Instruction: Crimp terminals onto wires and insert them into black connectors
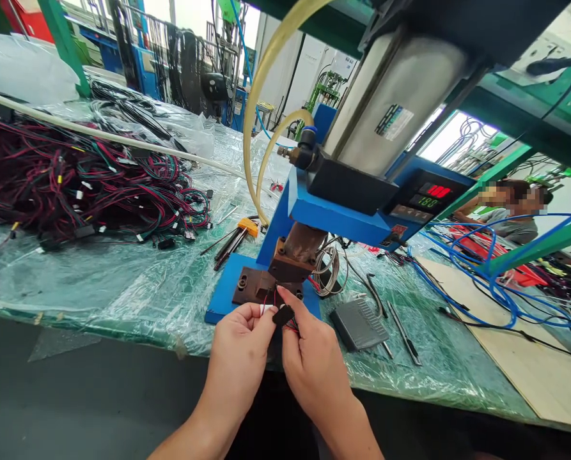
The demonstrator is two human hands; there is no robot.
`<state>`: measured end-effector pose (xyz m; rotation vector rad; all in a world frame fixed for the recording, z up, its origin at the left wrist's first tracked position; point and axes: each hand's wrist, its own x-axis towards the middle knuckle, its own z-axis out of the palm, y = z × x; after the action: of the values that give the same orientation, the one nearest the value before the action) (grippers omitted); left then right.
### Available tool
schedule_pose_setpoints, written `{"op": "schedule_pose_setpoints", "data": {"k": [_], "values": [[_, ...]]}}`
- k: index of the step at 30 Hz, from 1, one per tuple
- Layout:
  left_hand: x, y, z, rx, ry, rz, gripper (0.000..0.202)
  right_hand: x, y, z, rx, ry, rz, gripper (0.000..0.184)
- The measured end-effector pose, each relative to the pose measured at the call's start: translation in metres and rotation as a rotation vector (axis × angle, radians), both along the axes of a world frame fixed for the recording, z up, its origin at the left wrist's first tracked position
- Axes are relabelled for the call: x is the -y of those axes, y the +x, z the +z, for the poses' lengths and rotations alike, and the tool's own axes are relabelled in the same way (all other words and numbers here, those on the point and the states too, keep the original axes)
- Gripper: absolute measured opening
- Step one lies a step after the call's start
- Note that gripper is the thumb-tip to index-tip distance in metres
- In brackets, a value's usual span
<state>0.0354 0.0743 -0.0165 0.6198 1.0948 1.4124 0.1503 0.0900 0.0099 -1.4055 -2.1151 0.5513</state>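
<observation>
A small black connector (283, 315) with thin red and dark wires (275, 296) is between my two hands, just in front of the blue heated press (343, 214). My left hand (241, 353) pinches it between thumb and fingers, and a small white piece (266, 309) shows at those fingertips. My right hand (315, 354) is closed round its other side, index finger stretched toward the brown lower die (252, 285). Above the fingertip stands the upper die block (292, 260), with a gap below it. The wire ends at the die are too small to make out.
A big heap of cable harnesses (74, 179) lies at left. Cable ties with an orange clip (249, 227) sit beside the press. At right are a grey pedal-like box (359, 324), tweezers (405, 335), blue tubing (496, 306) and a board (520, 358). People (510, 217) are behind.
</observation>
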Motion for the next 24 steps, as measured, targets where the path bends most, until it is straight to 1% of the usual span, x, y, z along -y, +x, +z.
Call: {"op": "schedule_pose_setpoints", "data": {"k": [5, 9, 14, 20, 24], "values": [[0.0001, -0.0006, 0.0003, 0.011, -0.01, -0.012, 0.032, -0.0031, -0.0001, -0.0004, 0.026, 0.012, 0.022, 0.053], [-0.0013, -0.0013, 0.0043, 0.026, -0.036, -0.008, 0.031, -0.0053, -0.0007, -0.0002, 0.123, 0.029, 0.02, 0.054], [-0.0032, -0.0028, 0.009, 0.054, -0.039, -0.026, 0.031, -0.006, 0.0009, 0.0006, 0.26, 0.085, 0.042, 0.054], [-0.0046, -0.0042, 0.0058, 0.004, -0.077, -0.041, 0.036, -0.0087, 0.002, 0.0041, 0.352, 0.162, 0.055, 0.055], [-0.0051, -0.0048, 0.0038, -0.017, -0.076, -0.053, 0.037, -0.0081, 0.0027, 0.002, 0.326, 0.16, 0.042, 0.057]]}}
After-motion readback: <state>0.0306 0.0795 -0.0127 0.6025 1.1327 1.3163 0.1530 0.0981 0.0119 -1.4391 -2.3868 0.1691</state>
